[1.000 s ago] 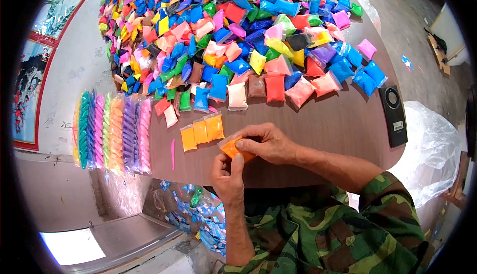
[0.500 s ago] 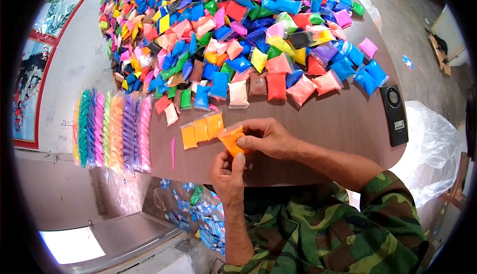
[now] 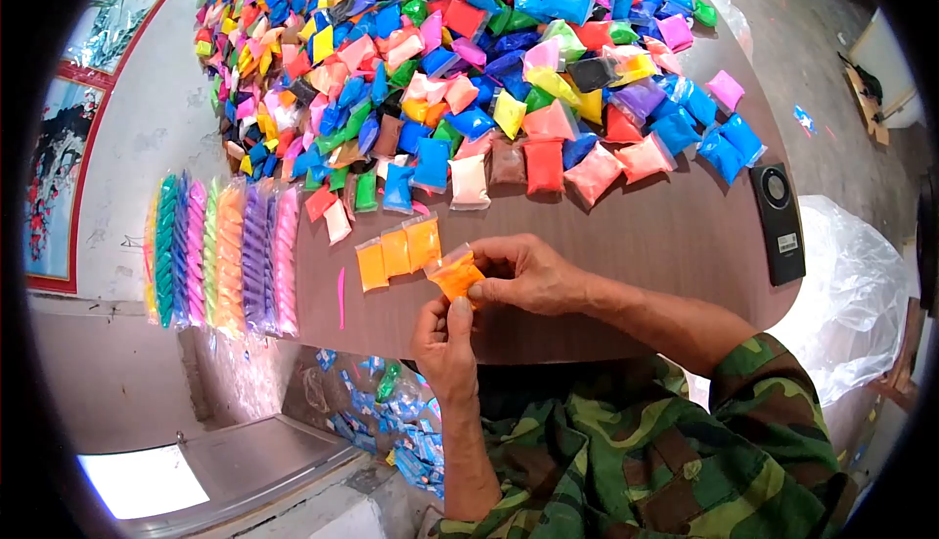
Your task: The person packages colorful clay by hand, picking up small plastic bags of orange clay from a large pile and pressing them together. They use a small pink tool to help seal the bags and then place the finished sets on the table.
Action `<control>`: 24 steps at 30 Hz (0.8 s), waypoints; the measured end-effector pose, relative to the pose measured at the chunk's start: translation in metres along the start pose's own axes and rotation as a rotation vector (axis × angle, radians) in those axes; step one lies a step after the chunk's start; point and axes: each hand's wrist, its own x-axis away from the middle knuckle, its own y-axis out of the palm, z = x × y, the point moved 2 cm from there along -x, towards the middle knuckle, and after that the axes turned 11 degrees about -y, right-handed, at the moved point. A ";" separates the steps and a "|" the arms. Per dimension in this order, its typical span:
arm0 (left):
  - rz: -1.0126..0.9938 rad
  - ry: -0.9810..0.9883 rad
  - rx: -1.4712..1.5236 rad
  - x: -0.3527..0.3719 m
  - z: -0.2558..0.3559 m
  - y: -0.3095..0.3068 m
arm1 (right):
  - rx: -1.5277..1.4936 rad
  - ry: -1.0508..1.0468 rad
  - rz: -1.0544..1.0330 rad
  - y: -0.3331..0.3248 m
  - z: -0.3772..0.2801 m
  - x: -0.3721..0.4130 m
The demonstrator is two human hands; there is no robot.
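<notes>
Both my hands pinch one small clear packet of orange material [image 3: 456,273] over the table's front part. My left hand [image 3: 447,343] grips its lower edge between thumb and fingers. On its right side, my right hand [image 3: 523,277] holds it with thumb and bent fingers. Just to the left, three flat orange packets [image 3: 395,253] lie side by side, slightly overlapping. A thin pink stick [image 3: 341,298] rests on the table [image 3: 626,246] left of them.
A large heap of colourful packets [image 3: 430,79] covers the table's back. Long twisted packs [image 3: 230,255] line the left edge. A black device [image 3: 777,226] lies at the right edge. Blue wrappers [image 3: 416,446] litter the floor below; a clear plastic bag [image 3: 846,294] stands at right.
The thumb of my right hand has slid down the held packet towards its lower right corner. My left thumb has shifted slightly left. The three orange packets have not moved.
</notes>
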 end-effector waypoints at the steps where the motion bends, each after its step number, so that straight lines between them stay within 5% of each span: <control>1: 0.008 0.009 -0.017 -0.002 -0.003 -0.002 | 0.005 -0.005 -0.011 0.000 0.000 0.000; 24: 0.028 0.019 0.003 -0.003 -0.001 -0.002 | 0.246 -0.025 -0.055 -0.001 -0.008 0.002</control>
